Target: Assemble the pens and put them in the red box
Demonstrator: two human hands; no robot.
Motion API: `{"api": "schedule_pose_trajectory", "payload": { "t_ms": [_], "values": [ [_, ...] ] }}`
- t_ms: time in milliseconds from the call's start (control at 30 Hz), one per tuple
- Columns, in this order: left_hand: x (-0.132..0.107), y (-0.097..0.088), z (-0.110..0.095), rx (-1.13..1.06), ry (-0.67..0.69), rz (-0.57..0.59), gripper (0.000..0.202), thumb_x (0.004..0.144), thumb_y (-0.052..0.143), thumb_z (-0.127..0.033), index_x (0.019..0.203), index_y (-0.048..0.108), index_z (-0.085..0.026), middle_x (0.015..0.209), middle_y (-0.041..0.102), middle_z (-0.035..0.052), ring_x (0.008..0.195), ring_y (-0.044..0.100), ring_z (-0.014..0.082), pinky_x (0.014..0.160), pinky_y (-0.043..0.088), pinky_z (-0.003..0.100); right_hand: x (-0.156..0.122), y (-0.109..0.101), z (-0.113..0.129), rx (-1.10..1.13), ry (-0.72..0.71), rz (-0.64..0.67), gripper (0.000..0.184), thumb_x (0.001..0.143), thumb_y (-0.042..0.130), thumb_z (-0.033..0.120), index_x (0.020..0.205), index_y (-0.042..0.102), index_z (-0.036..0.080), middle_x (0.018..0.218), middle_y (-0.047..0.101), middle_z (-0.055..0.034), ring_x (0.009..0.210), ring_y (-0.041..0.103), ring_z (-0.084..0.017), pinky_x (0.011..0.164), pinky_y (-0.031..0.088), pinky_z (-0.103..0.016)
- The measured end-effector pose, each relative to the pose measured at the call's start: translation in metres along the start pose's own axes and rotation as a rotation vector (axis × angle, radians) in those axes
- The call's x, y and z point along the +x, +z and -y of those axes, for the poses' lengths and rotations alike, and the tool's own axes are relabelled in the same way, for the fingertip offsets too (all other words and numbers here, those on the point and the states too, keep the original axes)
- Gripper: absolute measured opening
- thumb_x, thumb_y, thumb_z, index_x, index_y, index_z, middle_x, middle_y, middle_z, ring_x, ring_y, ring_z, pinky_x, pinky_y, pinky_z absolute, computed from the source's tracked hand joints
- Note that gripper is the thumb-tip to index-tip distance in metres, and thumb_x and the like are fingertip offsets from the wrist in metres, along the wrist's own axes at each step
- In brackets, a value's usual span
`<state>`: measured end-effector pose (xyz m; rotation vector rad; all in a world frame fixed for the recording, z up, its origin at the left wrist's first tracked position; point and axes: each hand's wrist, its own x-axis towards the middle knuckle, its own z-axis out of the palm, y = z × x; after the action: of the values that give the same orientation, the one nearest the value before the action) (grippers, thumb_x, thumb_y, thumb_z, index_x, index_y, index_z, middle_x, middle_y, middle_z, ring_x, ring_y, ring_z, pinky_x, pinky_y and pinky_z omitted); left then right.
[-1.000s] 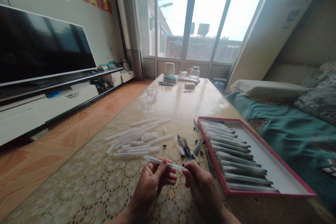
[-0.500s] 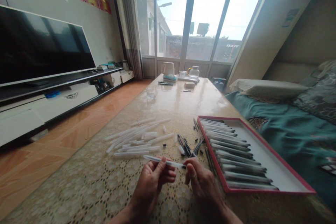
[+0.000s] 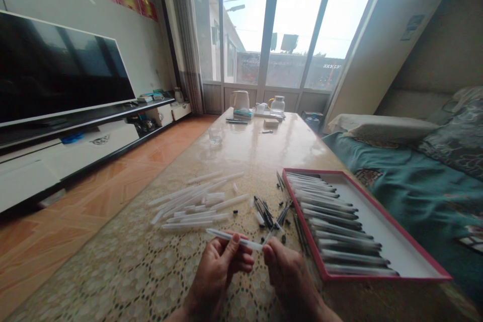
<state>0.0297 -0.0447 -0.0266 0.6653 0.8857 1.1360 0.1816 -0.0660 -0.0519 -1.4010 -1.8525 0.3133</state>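
Note:
My left hand (image 3: 221, 271) pinches a white pen barrel (image 3: 230, 236) that lies level and points left. My right hand (image 3: 289, 274) is closed at the barrel's right end, fingertips touching it; what the fingers hold there is too small to see. Both hands hover low over the lace-covered table (image 3: 124, 271) near its front edge. Just beyond them lie a heap of white barrels (image 3: 196, 201) and a cluster of thin black refills and small caps (image 3: 269, 211).
A shallow red-rimmed box (image 3: 411, 241) with several assembled pens in rows sits to the right. At the table's far end stand a kettle (image 3: 240, 99), a glass jug (image 3: 277, 104) and a drinking glass (image 3: 216, 135). A sofa is on the right, a TV unit on the left.
My right hand shifted slightly at the barrel's right end and the dark tip seen there is now covered by its fingers. The view has tilted up a little.

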Motion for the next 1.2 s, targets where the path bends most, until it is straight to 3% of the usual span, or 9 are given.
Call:
{"api": "schedule_pose_trajectory", "payload": {
  "t_ms": [167,333,467,600,800,1033,1200],
  "values": [
    [-0.001,0.001,-0.002,-0.033,-0.025,-0.042,0.032,0.059,0.077,-0.038,0.070,0.067,-0.010,0.055,0.069,0.0053,0.046,0.061,0.0123,0.044,0.049,0.021,-0.001,-0.003,0.007,0.230,0.124,0.082,0.042,0.096,0.022,0.041,0.070,0.048,0.020,0.045,0.049,0.0043,0.039,0.048,-0.009,0.042,0.030,-0.018],
    [-0.004,0.002,-0.006,-0.031,-0.045,-0.069,0.029,0.063,0.075,-0.036,0.072,0.067,-0.010,0.059,0.069,0.0049,0.048,0.062,0.0118,0.048,0.051,0.021,-0.001,-0.007,0.012,0.156,0.050,0.028,0.026,0.093,0.031,0.040,0.091,0.047,0.020,0.055,0.053,0.0039,0.045,0.053,-0.012,0.045,0.036,-0.019],
    [-0.003,0.002,-0.005,-0.028,-0.050,-0.063,0.032,0.059,0.077,-0.038,0.070,0.068,-0.010,0.055,0.068,0.0051,0.046,0.060,0.0121,0.044,0.049,0.021,-0.003,-0.004,0.006,0.106,0.026,0.089,0.029,0.095,0.026,0.035,0.078,0.046,0.022,0.056,0.055,0.0022,0.047,0.054,-0.011,0.047,0.037,-0.017],
    [-0.004,0.000,-0.003,-0.028,-0.050,-0.048,0.031,0.059,0.077,-0.037,0.070,0.067,-0.010,0.056,0.068,0.0050,0.045,0.060,0.0119,0.043,0.048,0.020,-0.005,-0.002,0.005,0.088,0.112,0.096,0.040,0.095,0.024,0.042,0.067,0.043,0.022,0.045,0.048,0.0044,0.039,0.050,-0.010,0.043,0.032,-0.018],
    [-0.005,-0.001,-0.004,-0.047,-0.060,-0.060,0.029,0.062,0.076,-0.036,0.072,0.067,-0.011,0.057,0.069,0.0051,0.047,0.061,0.0123,0.047,0.050,0.021,-0.004,-0.004,0.013,0.119,0.061,0.034,0.026,0.093,0.030,0.041,0.092,0.046,0.020,0.054,0.051,0.0039,0.043,0.051,-0.012,0.045,0.034,-0.019],
    [-0.007,0.001,-0.005,-0.030,-0.039,-0.054,0.027,0.063,0.075,-0.034,0.071,0.066,-0.010,0.058,0.069,0.0045,0.048,0.062,0.0122,0.046,0.050,0.021,-0.003,-0.007,0.009,0.056,0.066,0.100,0.036,0.095,0.023,0.038,0.068,0.042,0.022,0.048,0.047,0.0046,0.040,0.049,-0.010,0.044,0.031,-0.019],
    [-0.008,0.001,-0.007,-0.051,-0.048,-0.073,0.028,0.062,0.076,-0.034,0.073,0.066,-0.010,0.059,0.069,0.0051,0.049,0.062,0.0124,0.048,0.050,0.021,-0.003,-0.006,0.013,0.074,0.021,0.042,0.023,0.093,0.030,0.037,0.092,0.045,0.020,0.053,0.052,0.0046,0.041,0.052,-0.011,0.043,0.031,-0.019]
  ]
}}
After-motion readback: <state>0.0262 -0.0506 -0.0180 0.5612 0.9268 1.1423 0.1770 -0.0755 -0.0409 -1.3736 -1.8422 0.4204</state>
